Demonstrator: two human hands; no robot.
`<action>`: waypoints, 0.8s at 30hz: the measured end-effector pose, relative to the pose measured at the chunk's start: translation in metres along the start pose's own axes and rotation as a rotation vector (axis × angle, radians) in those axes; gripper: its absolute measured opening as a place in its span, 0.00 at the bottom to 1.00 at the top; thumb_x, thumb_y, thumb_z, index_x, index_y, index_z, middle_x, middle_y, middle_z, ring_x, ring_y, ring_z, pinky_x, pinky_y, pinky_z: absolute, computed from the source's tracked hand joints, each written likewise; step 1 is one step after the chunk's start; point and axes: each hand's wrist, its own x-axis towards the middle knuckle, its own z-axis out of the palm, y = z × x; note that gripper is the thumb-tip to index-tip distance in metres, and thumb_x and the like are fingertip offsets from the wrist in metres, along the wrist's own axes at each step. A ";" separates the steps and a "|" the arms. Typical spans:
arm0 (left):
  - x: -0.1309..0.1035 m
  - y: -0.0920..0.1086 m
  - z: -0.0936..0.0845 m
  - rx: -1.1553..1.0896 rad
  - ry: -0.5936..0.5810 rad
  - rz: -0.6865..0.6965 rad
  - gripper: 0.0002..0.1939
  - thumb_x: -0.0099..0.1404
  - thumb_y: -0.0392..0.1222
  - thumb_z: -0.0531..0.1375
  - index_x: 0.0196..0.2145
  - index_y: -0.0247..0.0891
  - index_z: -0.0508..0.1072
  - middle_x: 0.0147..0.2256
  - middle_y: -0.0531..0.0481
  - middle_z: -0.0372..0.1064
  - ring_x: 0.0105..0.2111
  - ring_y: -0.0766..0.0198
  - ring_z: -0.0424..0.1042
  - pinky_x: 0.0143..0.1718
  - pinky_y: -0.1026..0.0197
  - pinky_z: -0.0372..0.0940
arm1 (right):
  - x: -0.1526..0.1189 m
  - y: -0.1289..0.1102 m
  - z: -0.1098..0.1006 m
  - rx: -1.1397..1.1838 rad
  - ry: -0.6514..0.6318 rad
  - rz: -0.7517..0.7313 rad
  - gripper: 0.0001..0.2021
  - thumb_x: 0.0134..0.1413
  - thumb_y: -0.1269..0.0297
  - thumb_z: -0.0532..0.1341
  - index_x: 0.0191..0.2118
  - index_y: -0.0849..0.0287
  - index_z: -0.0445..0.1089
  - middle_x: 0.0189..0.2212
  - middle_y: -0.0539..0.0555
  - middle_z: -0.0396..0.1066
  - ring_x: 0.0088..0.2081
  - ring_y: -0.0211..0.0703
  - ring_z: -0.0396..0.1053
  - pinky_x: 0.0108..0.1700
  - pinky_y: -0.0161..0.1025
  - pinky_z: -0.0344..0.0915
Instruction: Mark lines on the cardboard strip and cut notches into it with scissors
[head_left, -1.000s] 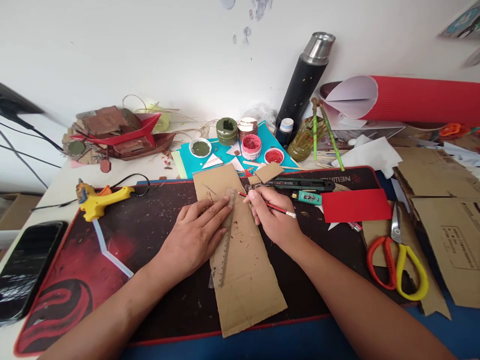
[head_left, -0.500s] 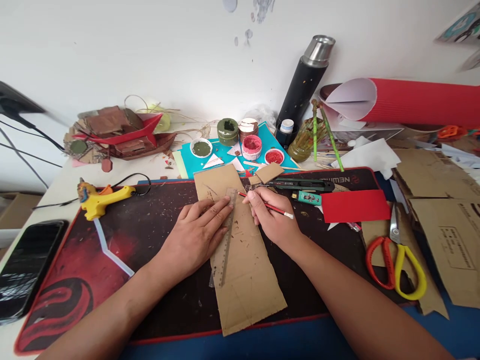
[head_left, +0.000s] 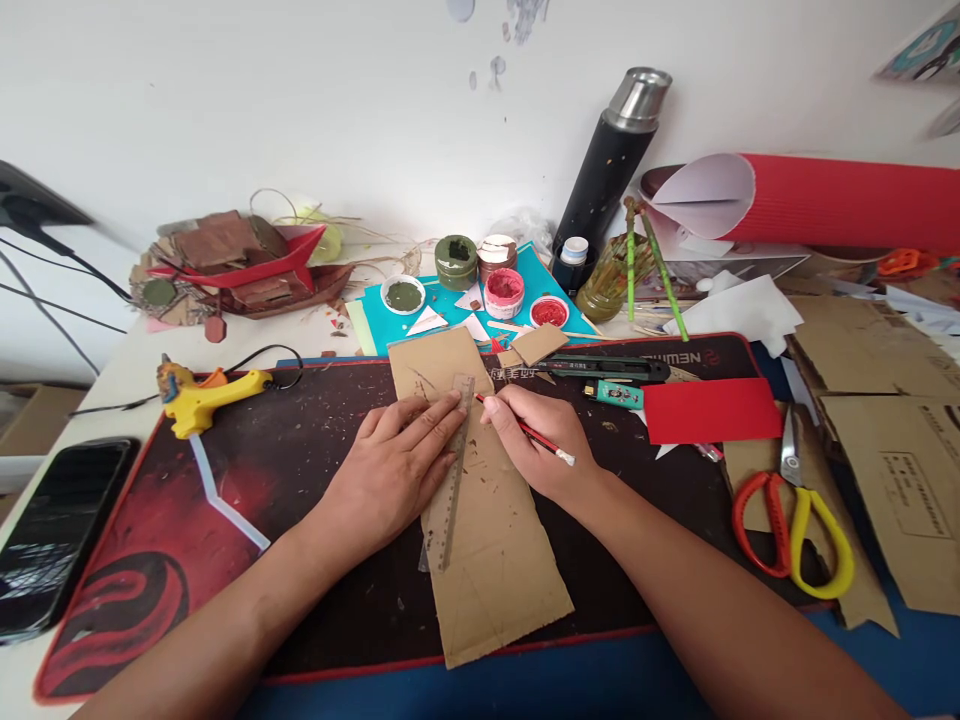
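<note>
1. Head view: the left hand (head_left: 397,465) lies flat, fingers extended, on the clear ruler (head_left: 452,510).
2. Under that hand's fingers and the ruler lies the cardboard strip (head_left: 499,570).
3. Opposite it, the right hand (head_left: 551,420) grips a red pencil (head_left: 544,441), tip near the ruler.

White table (head_left: 124,375), dark mat (head_left: 315,415) — on the mat, a cardboard strip (head_left: 502,530), a glue gun (head_left: 206,402).

On my feed the light is bright and soft, shadows faint, with glare on the phone (head_left: 64,545) at eight o'clock and a stretched, blurry wall picture (head_left: 924,50) at two.
</note>
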 end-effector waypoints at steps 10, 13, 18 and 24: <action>0.000 0.000 -0.001 -0.020 0.005 -0.009 0.25 0.82 0.40 0.56 0.72 0.41 0.73 0.69 0.41 0.74 0.61 0.42 0.73 0.59 0.40 0.68 | -0.004 -0.004 0.002 -0.001 -0.052 -0.031 0.24 0.82 0.52 0.51 0.31 0.53 0.68 0.23 0.48 0.67 0.26 0.40 0.66 0.34 0.40 0.61; 0.000 0.000 0.000 -0.021 0.006 -0.013 0.24 0.82 0.41 0.56 0.72 0.42 0.72 0.69 0.41 0.74 0.62 0.42 0.73 0.59 0.41 0.68 | -0.005 -0.005 0.003 -0.005 -0.069 -0.032 0.25 0.82 0.51 0.51 0.30 0.53 0.67 0.24 0.50 0.70 0.27 0.40 0.69 0.34 0.40 0.62; -0.001 0.000 0.000 -0.017 0.007 -0.003 0.24 0.82 0.40 0.55 0.71 0.40 0.72 0.69 0.42 0.74 0.62 0.43 0.72 0.59 0.41 0.67 | -0.007 -0.008 0.002 0.001 -0.116 -0.039 0.22 0.81 0.56 0.52 0.29 0.53 0.64 0.23 0.48 0.68 0.25 0.39 0.68 0.32 0.40 0.61; 0.000 0.000 -0.001 -0.011 0.001 0.009 0.23 0.83 0.41 0.55 0.70 0.36 0.72 0.69 0.42 0.73 0.62 0.42 0.71 0.59 0.42 0.66 | -0.007 -0.012 0.001 0.024 -0.152 -0.045 0.22 0.80 0.58 0.53 0.28 0.52 0.56 0.21 0.46 0.63 0.22 0.38 0.62 0.30 0.40 0.56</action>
